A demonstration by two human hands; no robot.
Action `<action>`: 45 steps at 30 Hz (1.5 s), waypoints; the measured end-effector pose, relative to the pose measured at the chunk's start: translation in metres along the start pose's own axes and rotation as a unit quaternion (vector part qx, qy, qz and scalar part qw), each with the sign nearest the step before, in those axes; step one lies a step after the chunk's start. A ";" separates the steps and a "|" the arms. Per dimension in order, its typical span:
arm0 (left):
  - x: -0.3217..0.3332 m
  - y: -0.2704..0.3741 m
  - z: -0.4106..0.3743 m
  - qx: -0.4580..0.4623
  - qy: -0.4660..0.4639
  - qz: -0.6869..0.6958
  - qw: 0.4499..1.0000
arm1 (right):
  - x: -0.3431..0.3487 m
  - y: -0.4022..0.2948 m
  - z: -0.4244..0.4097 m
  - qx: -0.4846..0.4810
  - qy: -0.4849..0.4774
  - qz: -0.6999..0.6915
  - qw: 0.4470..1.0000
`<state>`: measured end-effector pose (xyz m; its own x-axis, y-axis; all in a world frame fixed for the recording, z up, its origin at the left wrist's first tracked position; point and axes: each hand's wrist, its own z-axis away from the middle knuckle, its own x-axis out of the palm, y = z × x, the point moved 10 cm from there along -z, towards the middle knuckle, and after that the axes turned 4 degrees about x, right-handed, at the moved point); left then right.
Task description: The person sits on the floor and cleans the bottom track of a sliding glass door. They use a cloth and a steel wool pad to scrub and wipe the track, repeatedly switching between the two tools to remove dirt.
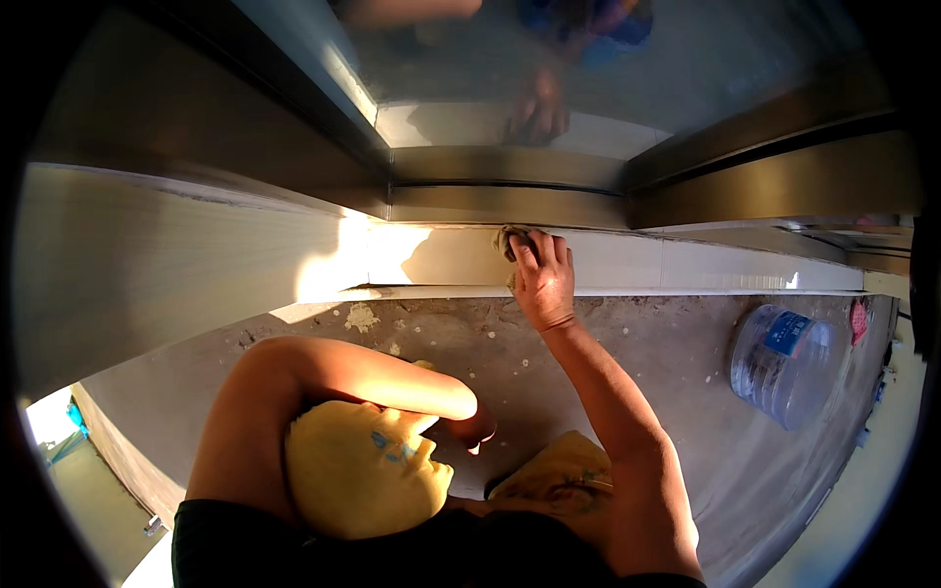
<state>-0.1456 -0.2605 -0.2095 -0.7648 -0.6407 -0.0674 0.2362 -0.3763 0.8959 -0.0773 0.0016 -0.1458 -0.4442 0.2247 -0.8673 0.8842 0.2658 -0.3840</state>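
Observation:
My right hand (545, 275) grips a crumpled, greyish cloth (509, 242) with bent fingers. It presses the cloth on the white tiled window sill (617, 259), close to the bottom rail of a metal window frame (507, 203). Dark stains run along the joint between sill and frame. My left arm is folded across my yellow-clad leg (360, 470). Beyond the forearm my left hand (474, 430) hangs low in shadow, mostly hidden, so its fingers and any contents are unclear. The window glass (456, 66) mirrors my right hand.
On the brown, paint-spotted floor (514, 345) to the right stands a large clear plastic water bottle (783, 367) with a blue label. A small pink object (859, 322) lies behind it. At left, a pale wall panel (169, 257) juts toward me. Sunlight glares on the sill's left end.

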 end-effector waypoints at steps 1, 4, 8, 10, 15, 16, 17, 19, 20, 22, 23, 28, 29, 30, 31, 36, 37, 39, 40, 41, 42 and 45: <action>0.001 -0.001 -0.003 -0.006 0.004 -0.001 1.000 | -0.015 0.024 0.006 0.017 0.013 0.016 1.000; -0.002 0.000 -0.018 -0.001 0.012 -0.025 1.000 | -0.057 0.114 0.031 0.108 0.052 0.093 0.988; -0.005 0.009 -0.011 0.015 0.001 -0.068 0.998 | -0.092 0.184 0.055 0.297 0.139 0.116 0.938; 0.000 0.006 -0.010 0.006 -0.012 -0.061 0.998 | -0.081 0.156 0.044 0.257 0.148 0.061 0.953; 0.010 -0.001 -0.023 -0.023 -0.020 -0.041 0.999 | -0.005 -0.025 0.023 -0.033 -0.007 0.011 0.999; 0.007 0.002 -0.020 -0.024 -0.010 -0.041 0.999 | 0.001 -0.031 0.023 -0.053 -0.007 0.023 0.998; 0.004 0.004 -0.019 -0.024 -0.001 -0.042 0.999 | 0.004 -0.035 0.023 -0.072 -0.006 0.035 0.997; -0.006 0.007 -0.009 -0.028 0.005 -0.043 0.999 | -0.012 0.000 0.019 -0.046 -0.005 0.024 0.999; -0.010 0.006 -0.005 -0.030 0.001 -0.046 0.998 | -0.023 0.029 0.021 -0.031 0.017 0.052 0.998; -0.022 0.003 0.004 -0.041 -0.012 -0.051 0.998 | -0.056 0.091 0.029 0.042 0.038 0.109 0.992; -0.031 0.003 0.023 -0.082 0.018 -0.034 0.996 | -0.061 0.113 0.027 0.059 0.052 0.117 0.990; -0.096 -0.028 0.063 -0.165 0.225 -0.012 0.960 | -0.078 0.157 0.039 0.135 0.052 0.121 0.982; -0.117 -0.034 0.079 -0.157 0.325 -0.010 0.933 | -0.077 0.156 0.043 0.149 0.059 0.123 0.979; -0.131 -0.042 0.099 -0.163 0.404 0.022 0.900 | -0.076 0.153 0.044 0.163 0.066 0.125 0.977; -0.136 -0.046 0.116 -0.200 0.409 0.051 0.889 | -0.072 0.146 0.044 0.156 0.065 0.119 0.978; -0.109 -0.059 0.116 -0.166 0.382 0.134 0.899 | -0.032 0.063 0.028 0.053 0.015 0.017 0.998; -0.101 -0.059 0.109 -0.157 0.364 0.133 0.908 | -0.025 0.040 0.021 0.029 0.010 -0.024 0.999; -0.094 -0.052 0.104 -0.147 0.359 0.145 0.910 | -0.020 0.000 0.004 -0.006 0.011 -0.090 0.996; -0.090 -0.053 0.099 -0.093 0.390 0.118 0.908 | -0.013 -0.020 -0.005 -0.028 -0.010 -0.090 0.995; -0.086 -0.054 0.096 -0.040 0.419 0.091 0.902 | -0.001 -0.033 -0.014 -0.029 -0.029 -0.097 0.994; -0.079 -0.055 0.092 -0.072 0.372 0.084 0.921 | 0.013 -0.038 -0.015 0.003 -0.036 -0.080 0.996; -0.065 -0.062 0.071 -0.151 0.249 0.037 0.956 | 0.040 -0.061 -0.007 -0.026 -0.080 -0.088 0.993</action>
<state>-0.1529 -0.1480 -0.2294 -0.3774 -0.8837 -0.2768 0.4976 -0.4456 0.7442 -0.1502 0.0009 -0.1552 -0.5591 0.0191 -0.8289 0.7842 0.3368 -0.5212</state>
